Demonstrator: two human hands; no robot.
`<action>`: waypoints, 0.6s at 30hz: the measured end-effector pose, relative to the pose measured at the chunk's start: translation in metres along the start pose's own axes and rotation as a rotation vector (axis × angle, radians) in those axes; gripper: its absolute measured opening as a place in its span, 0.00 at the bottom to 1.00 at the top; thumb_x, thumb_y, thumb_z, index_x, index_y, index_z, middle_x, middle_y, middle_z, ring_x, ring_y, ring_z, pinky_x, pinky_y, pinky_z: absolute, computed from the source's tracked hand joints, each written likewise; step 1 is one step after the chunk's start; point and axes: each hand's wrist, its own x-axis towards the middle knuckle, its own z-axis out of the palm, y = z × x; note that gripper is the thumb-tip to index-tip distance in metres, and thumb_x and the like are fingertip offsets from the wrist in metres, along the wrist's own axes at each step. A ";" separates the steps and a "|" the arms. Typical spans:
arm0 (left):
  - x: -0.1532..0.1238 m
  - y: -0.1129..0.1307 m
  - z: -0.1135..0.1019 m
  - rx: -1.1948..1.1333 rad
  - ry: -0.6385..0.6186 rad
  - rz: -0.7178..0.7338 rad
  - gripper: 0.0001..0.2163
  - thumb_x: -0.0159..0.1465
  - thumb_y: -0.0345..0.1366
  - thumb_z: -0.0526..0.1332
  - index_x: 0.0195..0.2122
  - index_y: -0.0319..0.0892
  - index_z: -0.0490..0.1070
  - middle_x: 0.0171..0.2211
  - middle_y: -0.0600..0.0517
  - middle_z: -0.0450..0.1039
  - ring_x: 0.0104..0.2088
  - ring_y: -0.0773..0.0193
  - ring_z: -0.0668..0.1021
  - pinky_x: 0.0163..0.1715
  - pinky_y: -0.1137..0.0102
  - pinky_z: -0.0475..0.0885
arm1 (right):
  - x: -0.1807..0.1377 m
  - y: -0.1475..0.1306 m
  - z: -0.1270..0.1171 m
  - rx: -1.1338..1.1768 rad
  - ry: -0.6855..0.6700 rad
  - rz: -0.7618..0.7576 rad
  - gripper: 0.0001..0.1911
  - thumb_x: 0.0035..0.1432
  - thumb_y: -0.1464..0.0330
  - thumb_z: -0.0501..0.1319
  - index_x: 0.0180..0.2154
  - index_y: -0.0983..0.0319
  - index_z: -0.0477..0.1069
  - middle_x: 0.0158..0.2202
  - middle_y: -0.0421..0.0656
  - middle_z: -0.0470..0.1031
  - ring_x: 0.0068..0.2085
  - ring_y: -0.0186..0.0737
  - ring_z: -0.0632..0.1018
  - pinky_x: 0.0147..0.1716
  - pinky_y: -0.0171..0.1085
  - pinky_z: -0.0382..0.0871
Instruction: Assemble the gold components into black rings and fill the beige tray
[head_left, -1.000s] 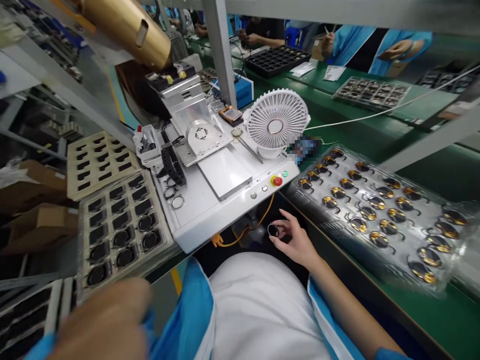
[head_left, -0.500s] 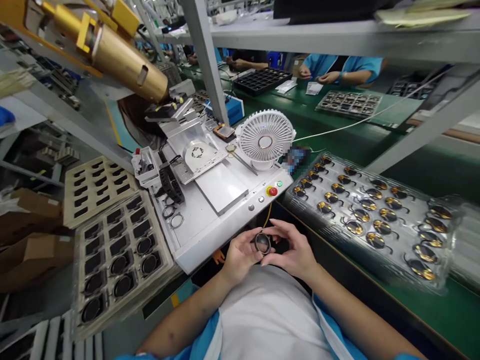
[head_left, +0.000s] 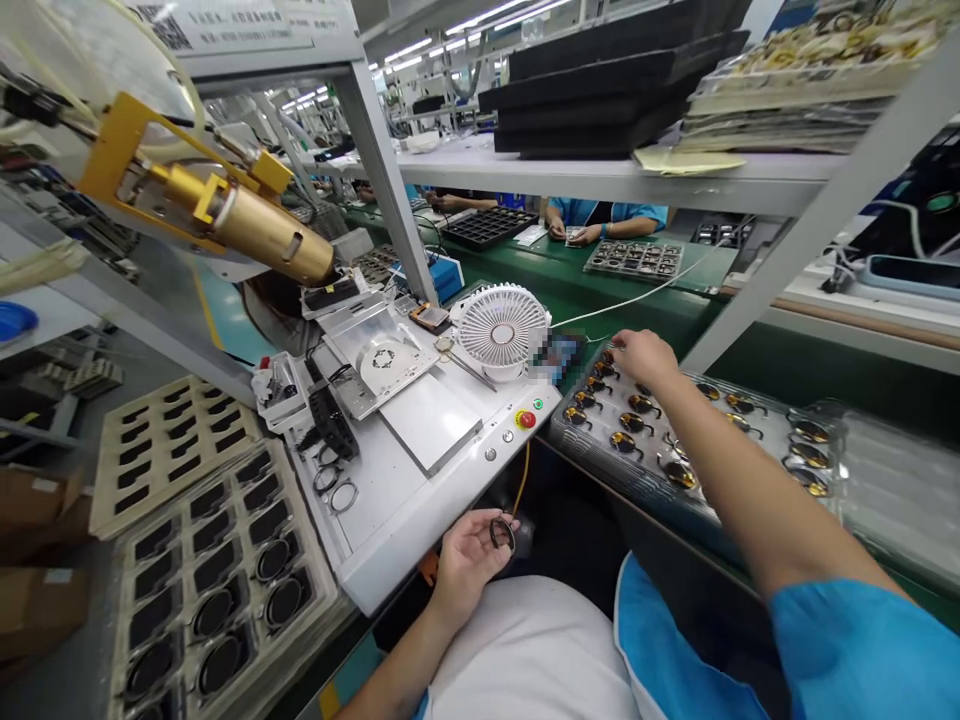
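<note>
My left hand (head_left: 469, 560) is low in front of my lap, fingers curled round a small black ring part (head_left: 502, 533). My right hand (head_left: 642, 358) reaches out over the far left end of a clear tray (head_left: 750, 470) that holds several gold and black round parts; its fingers are bent down onto the tray and what they touch is hidden. A white machine (head_left: 420, 470) with a red button (head_left: 526, 419) stands between the two hands.
A white desk fan (head_left: 501, 330) sits on the machine's back edge. Beige trays (head_left: 217, 570) with black round parts lie at the left, with loose rings (head_left: 336, 487) on the machine top. A gold nozzle (head_left: 262, 235) hangs above. Other people work across the green belt (head_left: 660, 300).
Both hands held the ring together in front of me; now my right hand has left it and stretched out to the tray of gold parts. The view has tilted up.
</note>
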 end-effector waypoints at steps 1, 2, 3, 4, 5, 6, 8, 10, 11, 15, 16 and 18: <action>-0.002 0.000 -0.001 0.014 0.004 0.000 0.20 0.53 0.38 0.79 0.46 0.45 0.80 0.46 0.44 0.83 0.49 0.52 0.83 0.55 0.58 0.76 | 0.008 0.005 0.001 -0.002 -0.021 0.002 0.08 0.59 0.76 0.66 0.27 0.70 0.76 0.26 0.46 0.74 0.44 0.50 0.81 0.46 0.44 0.70; -0.003 0.000 -0.002 0.026 0.010 -0.002 0.20 0.53 0.38 0.78 0.46 0.45 0.80 0.46 0.44 0.83 0.50 0.52 0.83 0.54 0.58 0.76 | 0.014 0.008 0.002 0.002 -0.047 -0.005 0.13 0.59 0.74 0.66 0.23 0.69 0.74 0.25 0.45 0.73 0.42 0.48 0.81 0.44 0.41 0.70; -0.004 0.000 -0.002 0.034 0.019 -0.005 0.20 0.53 0.38 0.78 0.46 0.45 0.80 0.46 0.43 0.83 0.50 0.52 0.83 0.54 0.57 0.76 | 0.019 0.011 0.005 0.011 -0.068 -0.017 0.17 0.60 0.72 0.67 0.20 0.68 0.71 0.24 0.46 0.72 0.41 0.47 0.82 0.41 0.39 0.70; -0.005 0.000 -0.003 0.041 0.028 -0.009 0.20 0.53 0.38 0.78 0.46 0.44 0.80 0.46 0.43 0.83 0.50 0.51 0.83 0.54 0.57 0.76 | 0.022 0.012 0.008 0.024 -0.085 -0.032 0.21 0.61 0.70 0.67 0.18 0.66 0.69 0.24 0.47 0.73 0.40 0.46 0.82 0.40 0.37 0.70; -0.006 0.000 -0.002 0.046 0.036 -0.011 0.20 0.53 0.38 0.78 0.46 0.44 0.80 0.46 0.43 0.83 0.50 0.51 0.83 0.54 0.57 0.76 | 0.025 0.013 0.011 0.039 -0.095 -0.050 0.23 0.62 0.69 0.67 0.17 0.65 0.67 0.25 0.49 0.74 0.41 0.46 0.82 0.39 0.37 0.70; -0.006 0.000 -0.002 0.049 0.039 -0.016 0.19 0.53 0.37 0.78 0.46 0.44 0.80 0.46 0.43 0.83 0.50 0.51 0.83 0.54 0.57 0.76 | 0.027 0.013 0.013 0.054 -0.100 -0.068 0.24 0.63 0.68 0.67 0.16 0.64 0.67 0.27 0.51 0.76 0.42 0.47 0.82 0.38 0.37 0.71; -0.006 0.000 -0.002 0.054 0.040 -0.022 0.19 0.53 0.37 0.78 0.45 0.44 0.80 0.46 0.43 0.82 0.50 0.50 0.83 0.54 0.57 0.76 | 0.031 0.013 0.013 0.070 -0.098 -0.090 0.23 0.64 0.68 0.66 0.17 0.64 0.67 0.30 0.53 0.78 0.44 0.48 0.82 0.40 0.38 0.72; -0.006 0.001 -0.003 0.064 0.039 -0.025 0.19 0.54 0.36 0.78 0.46 0.44 0.80 0.48 0.43 0.82 0.50 0.51 0.83 0.54 0.57 0.75 | 0.029 0.010 0.009 0.080 -0.074 -0.073 0.21 0.64 0.68 0.66 0.19 0.65 0.70 0.30 0.54 0.78 0.44 0.51 0.82 0.41 0.41 0.72; -0.006 0.001 -0.004 0.071 0.039 -0.026 0.19 0.54 0.36 0.77 0.47 0.44 0.80 0.49 0.43 0.81 0.50 0.51 0.83 0.54 0.58 0.75 | 0.024 0.007 0.005 0.090 -0.059 -0.060 0.20 0.64 0.67 0.65 0.20 0.66 0.72 0.29 0.53 0.78 0.43 0.51 0.82 0.42 0.42 0.72; -0.006 0.009 -0.006 0.080 0.010 -0.045 0.20 0.55 0.37 0.77 0.49 0.44 0.79 0.51 0.42 0.80 0.49 0.53 0.82 0.49 0.62 0.76 | -0.036 -0.017 0.002 0.207 -0.116 -0.115 0.13 0.65 0.64 0.63 0.37 0.66 0.82 0.29 0.49 0.80 0.32 0.46 0.81 0.35 0.42 0.74; -0.006 0.013 -0.005 0.070 -0.020 -0.053 0.22 0.55 0.37 0.77 0.51 0.44 0.79 0.52 0.41 0.79 0.48 0.54 0.82 0.47 0.64 0.76 | -0.060 -0.026 0.005 0.258 -0.171 -0.159 0.13 0.64 0.63 0.64 0.41 0.64 0.83 0.31 0.47 0.81 0.30 0.43 0.81 0.32 0.40 0.75; -0.003 0.022 -0.001 0.035 -0.116 -0.072 0.27 0.53 0.37 0.78 0.54 0.45 0.77 0.56 0.40 0.76 0.47 0.55 0.82 0.43 0.67 0.76 | -0.111 -0.048 0.014 0.453 -0.296 -0.283 0.13 0.64 0.61 0.65 0.44 0.60 0.83 0.36 0.45 0.82 0.29 0.41 0.81 0.30 0.39 0.77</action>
